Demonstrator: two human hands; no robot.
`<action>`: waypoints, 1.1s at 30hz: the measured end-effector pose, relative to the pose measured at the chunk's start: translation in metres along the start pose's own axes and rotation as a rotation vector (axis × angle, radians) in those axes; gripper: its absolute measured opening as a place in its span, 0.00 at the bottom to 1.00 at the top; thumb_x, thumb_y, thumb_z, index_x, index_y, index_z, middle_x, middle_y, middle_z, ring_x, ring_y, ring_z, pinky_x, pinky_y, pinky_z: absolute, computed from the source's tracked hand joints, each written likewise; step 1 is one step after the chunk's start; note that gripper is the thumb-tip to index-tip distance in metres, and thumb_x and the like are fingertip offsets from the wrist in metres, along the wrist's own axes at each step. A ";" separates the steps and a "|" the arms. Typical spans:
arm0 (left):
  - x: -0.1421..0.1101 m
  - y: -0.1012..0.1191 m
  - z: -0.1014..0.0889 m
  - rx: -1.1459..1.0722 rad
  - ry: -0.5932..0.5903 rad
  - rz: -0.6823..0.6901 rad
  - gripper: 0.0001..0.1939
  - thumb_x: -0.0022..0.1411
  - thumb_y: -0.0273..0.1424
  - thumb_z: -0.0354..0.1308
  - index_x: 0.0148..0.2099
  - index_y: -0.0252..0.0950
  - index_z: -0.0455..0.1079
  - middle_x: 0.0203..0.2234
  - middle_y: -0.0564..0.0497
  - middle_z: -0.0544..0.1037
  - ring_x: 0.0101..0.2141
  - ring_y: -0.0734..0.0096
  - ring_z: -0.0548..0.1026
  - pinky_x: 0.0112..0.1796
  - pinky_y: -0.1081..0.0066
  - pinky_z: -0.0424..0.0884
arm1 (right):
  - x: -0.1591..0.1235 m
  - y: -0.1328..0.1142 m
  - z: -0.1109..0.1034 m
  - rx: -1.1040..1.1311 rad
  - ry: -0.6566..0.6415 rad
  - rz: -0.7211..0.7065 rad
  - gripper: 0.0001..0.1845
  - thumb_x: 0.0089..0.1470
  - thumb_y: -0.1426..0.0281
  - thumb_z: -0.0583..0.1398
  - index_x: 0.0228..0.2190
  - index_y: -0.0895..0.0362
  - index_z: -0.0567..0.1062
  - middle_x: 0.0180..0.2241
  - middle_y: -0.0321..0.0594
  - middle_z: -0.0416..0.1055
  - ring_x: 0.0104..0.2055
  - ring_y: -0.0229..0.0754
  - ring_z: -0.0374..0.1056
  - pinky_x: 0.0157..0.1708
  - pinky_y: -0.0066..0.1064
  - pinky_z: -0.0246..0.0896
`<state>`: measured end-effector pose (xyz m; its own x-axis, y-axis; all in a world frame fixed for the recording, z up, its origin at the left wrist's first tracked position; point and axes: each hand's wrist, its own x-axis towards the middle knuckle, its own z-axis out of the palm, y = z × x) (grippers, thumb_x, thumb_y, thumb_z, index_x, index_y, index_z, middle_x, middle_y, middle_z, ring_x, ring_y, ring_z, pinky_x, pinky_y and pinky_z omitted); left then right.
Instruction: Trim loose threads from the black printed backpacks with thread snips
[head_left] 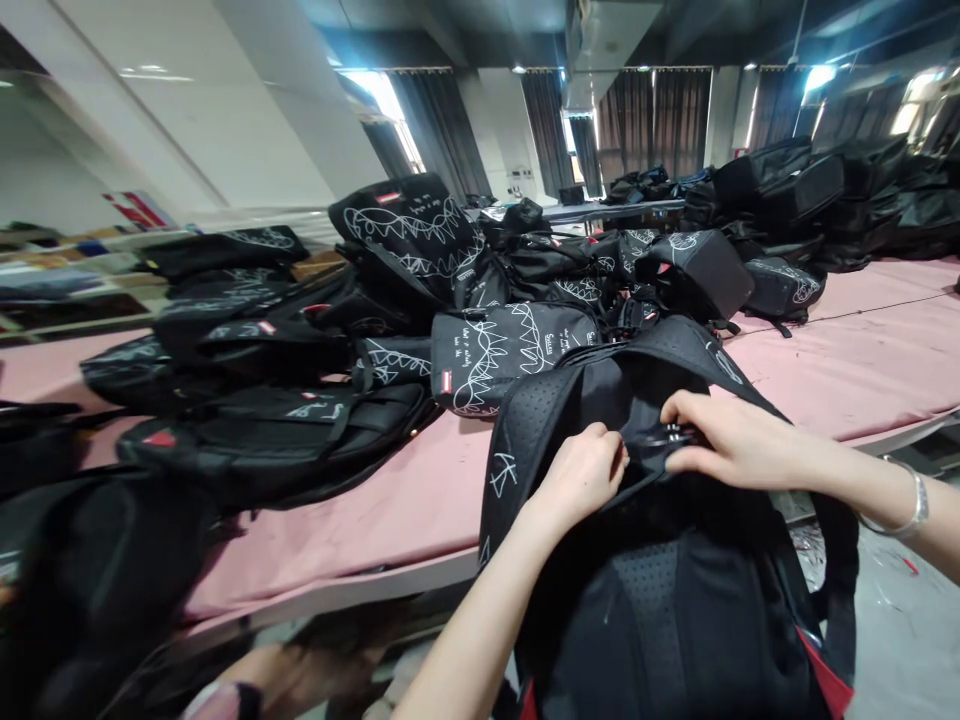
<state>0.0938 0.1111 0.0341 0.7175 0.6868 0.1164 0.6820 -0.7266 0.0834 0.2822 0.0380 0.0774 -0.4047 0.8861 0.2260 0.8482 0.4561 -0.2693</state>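
The left hand (583,472), clenched on the open black fabric backpack (649,590), should ideally tension its edge while the right hand (724,440) pinches a small silvery metal piece (673,432).

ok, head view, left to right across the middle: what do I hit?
black bag with the red triangle → red label on a white-scribbled bag → left hand → right hand → silver bracelet
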 end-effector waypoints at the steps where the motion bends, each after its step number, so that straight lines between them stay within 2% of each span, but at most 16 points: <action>1: -0.002 0.001 0.000 -0.024 0.009 -0.030 0.10 0.59 0.29 0.48 0.35 0.32 0.70 0.30 0.46 0.72 0.29 0.68 0.73 0.33 0.70 0.67 | 0.004 -0.001 -0.004 -0.041 0.006 0.045 0.09 0.55 0.67 0.56 0.38 0.58 0.65 0.33 0.39 0.68 0.33 0.40 0.65 0.33 0.29 0.54; 3: -0.005 0.005 0.001 -0.061 0.024 -0.091 0.09 0.58 0.27 0.49 0.34 0.32 0.70 0.29 0.46 0.72 0.29 0.68 0.73 0.33 0.70 0.67 | 0.014 -0.003 -0.007 -0.153 -0.020 0.070 0.06 0.56 0.70 0.55 0.36 0.59 0.67 0.33 0.41 0.68 0.34 0.40 0.65 0.32 0.29 0.53; 7: -0.009 0.010 0.002 -0.106 0.042 -0.194 0.09 0.58 0.25 0.48 0.32 0.31 0.69 0.28 0.45 0.72 0.29 0.67 0.73 0.33 0.70 0.67 | 0.032 -0.006 0.002 -0.340 -0.101 -0.057 0.02 0.52 0.76 0.57 0.31 0.59 0.69 0.30 0.41 0.67 0.33 0.42 0.64 0.28 0.28 0.50; 10: -0.012 0.010 0.003 -0.133 0.056 -0.214 0.09 0.58 0.25 0.48 0.31 0.31 0.69 0.27 0.45 0.72 0.29 0.66 0.73 0.33 0.70 0.67 | 0.041 -0.008 0.011 -0.414 -0.125 -0.122 0.03 0.53 0.77 0.56 0.31 0.60 0.70 0.28 0.42 0.66 0.32 0.42 0.64 0.28 0.29 0.49; 17: -0.017 0.006 0.003 -0.115 0.061 -0.206 0.09 0.59 0.26 0.47 0.33 0.31 0.69 0.28 0.45 0.71 0.29 0.66 0.73 0.33 0.69 0.67 | 0.051 -0.015 0.013 -0.421 -0.169 -0.154 0.04 0.51 0.77 0.56 0.31 0.60 0.72 0.29 0.43 0.68 0.33 0.44 0.65 0.28 0.30 0.50; 25: -0.019 0.006 0.007 -0.099 0.103 -0.185 0.08 0.58 0.26 0.47 0.33 0.32 0.67 0.29 0.46 0.70 0.29 0.66 0.72 0.33 0.68 0.68 | 0.053 -0.020 0.016 -0.416 -0.206 -0.118 0.07 0.52 0.79 0.54 0.29 0.60 0.72 0.28 0.43 0.68 0.34 0.43 0.65 0.29 0.30 0.52; 28: -0.020 0.004 0.010 -0.186 0.212 -0.210 0.07 0.58 0.25 0.47 0.32 0.33 0.67 0.29 0.47 0.69 0.29 0.67 0.72 0.33 0.68 0.69 | 0.046 -0.016 0.019 -0.386 -0.140 -0.062 0.07 0.53 0.79 0.54 0.29 0.59 0.71 0.29 0.42 0.67 0.34 0.42 0.65 0.31 0.30 0.52; 31: -0.028 0.008 0.011 -0.393 0.447 -0.233 0.07 0.59 0.26 0.48 0.30 0.35 0.64 0.27 0.50 0.69 0.27 0.72 0.71 0.30 0.72 0.69 | 0.036 -0.009 0.023 -0.287 -0.013 0.072 0.04 0.55 0.75 0.54 0.32 0.60 0.69 0.31 0.42 0.67 0.34 0.41 0.65 0.33 0.28 0.54; 33: -0.036 0.013 0.013 -0.559 0.606 -0.228 0.10 0.61 0.28 0.46 0.27 0.36 0.61 0.24 0.52 0.67 0.24 0.75 0.70 0.27 0.75 0.68 | 0.029 -0.004 0.024 -0.186 0.049 0.167 0.06 0.57 0.71 0.54 0.37 0.60 0.67 0.34 0.43 0.67 0.36 0.41 0.65 0.34 0.29 0.56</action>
<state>0.0786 0.0769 0.0178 0.2631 0.8040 0.5332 0.5163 -0.5842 0.6262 0.2589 0.0640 0.0621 -0.2404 0.9409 0.2387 0.9522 0.2764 -0.1305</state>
